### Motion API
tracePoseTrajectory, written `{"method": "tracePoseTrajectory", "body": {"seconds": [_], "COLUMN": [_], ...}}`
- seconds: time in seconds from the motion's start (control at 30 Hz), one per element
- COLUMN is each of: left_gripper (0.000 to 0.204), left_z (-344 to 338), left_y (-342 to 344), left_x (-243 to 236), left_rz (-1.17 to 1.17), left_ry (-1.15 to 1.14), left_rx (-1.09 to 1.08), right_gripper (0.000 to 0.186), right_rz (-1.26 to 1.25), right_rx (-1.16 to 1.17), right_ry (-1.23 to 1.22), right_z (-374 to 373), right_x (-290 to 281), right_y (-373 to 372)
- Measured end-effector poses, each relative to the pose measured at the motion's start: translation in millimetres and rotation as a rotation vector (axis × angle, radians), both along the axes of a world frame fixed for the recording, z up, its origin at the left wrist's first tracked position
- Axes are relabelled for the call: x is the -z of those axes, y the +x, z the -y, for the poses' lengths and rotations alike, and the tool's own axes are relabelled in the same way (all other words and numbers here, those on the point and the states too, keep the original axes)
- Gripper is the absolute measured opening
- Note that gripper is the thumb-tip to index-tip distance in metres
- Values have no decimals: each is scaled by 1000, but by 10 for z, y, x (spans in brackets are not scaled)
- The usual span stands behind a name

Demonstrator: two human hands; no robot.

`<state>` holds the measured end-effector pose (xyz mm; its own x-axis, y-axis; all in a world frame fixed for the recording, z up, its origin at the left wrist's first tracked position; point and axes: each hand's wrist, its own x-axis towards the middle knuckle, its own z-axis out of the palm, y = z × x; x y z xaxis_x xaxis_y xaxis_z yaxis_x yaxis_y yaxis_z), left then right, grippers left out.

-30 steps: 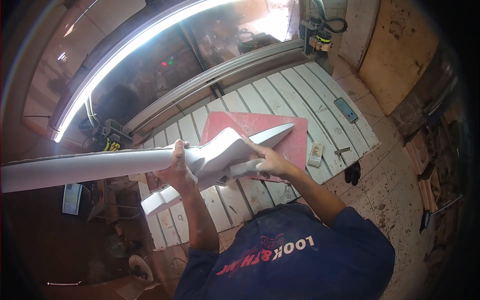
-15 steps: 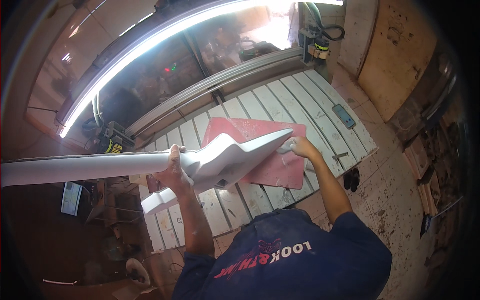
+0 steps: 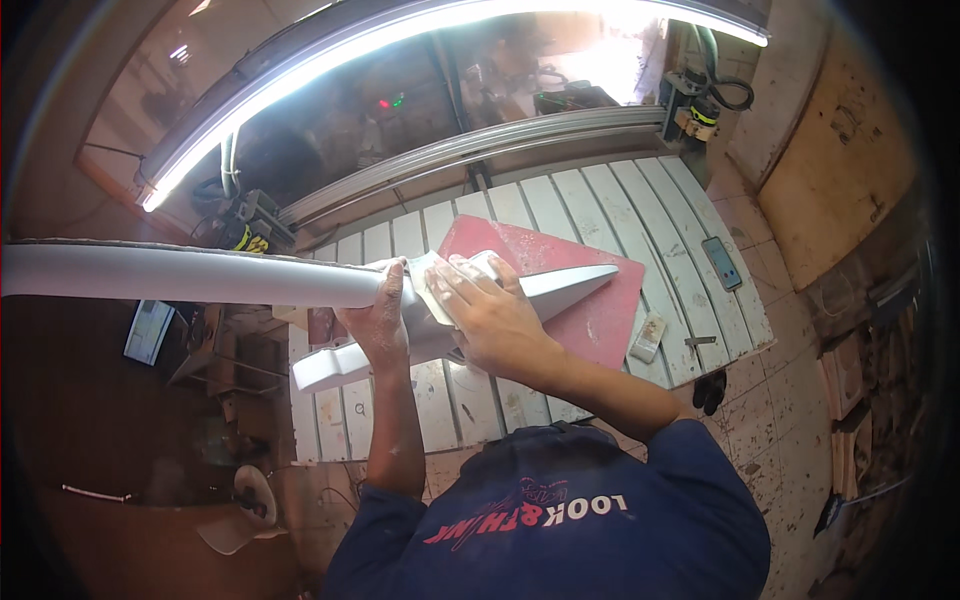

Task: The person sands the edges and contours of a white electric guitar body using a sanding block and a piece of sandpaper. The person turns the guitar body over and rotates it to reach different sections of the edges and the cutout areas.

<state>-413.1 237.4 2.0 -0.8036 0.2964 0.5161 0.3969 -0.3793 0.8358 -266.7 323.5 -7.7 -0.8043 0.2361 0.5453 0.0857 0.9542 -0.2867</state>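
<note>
While I follow this from far off, I see the left hand [image 3: 380,315] wrapped snugly around the white workpiece [image 3: 215,275] near the end of its thick shaft, the fingers curled about it and the thumb upright. Just to the right, the right hand [image 3: 492,312] lies palm down on the same piece, its fingers stretched out over a pale pad [image 3: 428,290]; I cannot tell whether they also pinch it. The workpiece slants across my view above the tabletop [image 3: 595,205], its shaft running out at the left edge, a shorter arm jutting out below the shaft, and its pointed end over a red board [image 3: 590,335]. I cannot make out whether that tip touches the board. On the slatted tabletop, I have a block [image 3: 648,338] beside the board, a small strip [image 3: 700,341] near it, and a phone [image 3: 720,263] farther off.
</note>
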Motion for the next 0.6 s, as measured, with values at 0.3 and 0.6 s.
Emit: {"method": "tracePoseTrajectory", "body": {"seconds": [0.3,0.6], "left_gripper": [69,63], "left_z": [178,540], "left_y": [51,-102], "left_x": [174,-146], "left_rz": [46,-46], "left_ry": [-96,-504], "left_rx": [-140,130], "right_gripper": [59,65], "right_rz": [-49,-61], "right_rx": [-23,-56], "right_ry": [-7,-44], "right_z": [18,-97], "right_x": [36,54], "right_y": [-173,-220]}}
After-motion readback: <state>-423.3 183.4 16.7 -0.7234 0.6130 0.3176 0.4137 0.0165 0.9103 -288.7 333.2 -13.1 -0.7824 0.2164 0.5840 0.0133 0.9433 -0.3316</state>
